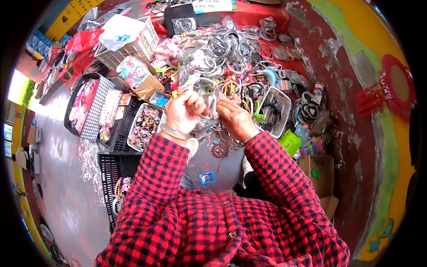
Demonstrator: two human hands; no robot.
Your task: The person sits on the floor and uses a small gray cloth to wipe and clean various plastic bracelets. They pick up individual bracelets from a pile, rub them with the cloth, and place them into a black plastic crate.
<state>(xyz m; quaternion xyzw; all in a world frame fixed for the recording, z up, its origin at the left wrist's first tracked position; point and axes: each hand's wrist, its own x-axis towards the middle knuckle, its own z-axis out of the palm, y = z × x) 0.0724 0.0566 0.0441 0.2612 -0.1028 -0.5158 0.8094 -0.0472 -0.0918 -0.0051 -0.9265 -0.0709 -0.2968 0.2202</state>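
Observation:
My left hand (184, 111) is raised over a big heap of hair accessories, its fingers curled in a closed pinch. What it grips, if anything, is hidden. A pale hoop like a headband (205, 81) shows just beyond its fingertips. Close by on the right, my right hand (235, 119) is closed, with its fingertips pinching a small clear plastic bag (213, 108) between the two hands. The bag's contents are too blurred to name. Beneath lie many headbands (218, 46), several in clear wrappers. A green hair piece (258, 113) is near my right fingers.
At the left stand a white basket of small hair ties (145, 116), a cardboard box (149, 89), black crates (106, 169) and a grey crate (153, 38). A white basket (288, 110) and a green bag (290, 142) are at right, before a peeling wall (356, 111).

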